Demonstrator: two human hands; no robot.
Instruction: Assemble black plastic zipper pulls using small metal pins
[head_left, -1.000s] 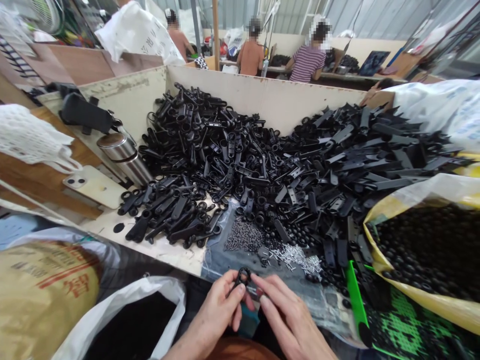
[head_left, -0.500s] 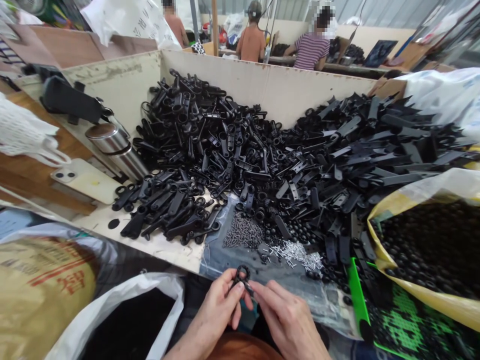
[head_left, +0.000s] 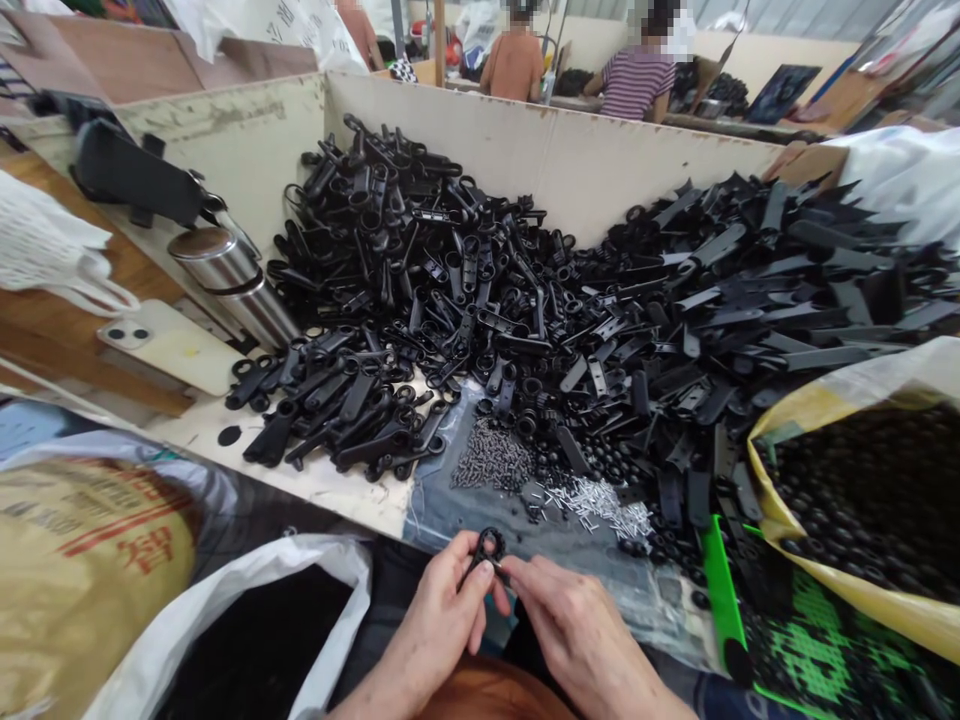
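one black part is pinched by my left hand and right hand together; i think most of the pile is left.

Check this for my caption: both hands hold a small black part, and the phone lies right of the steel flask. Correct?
No: the head view shows the phone lying left of the flask. The left hand and right hand do hold the black part.
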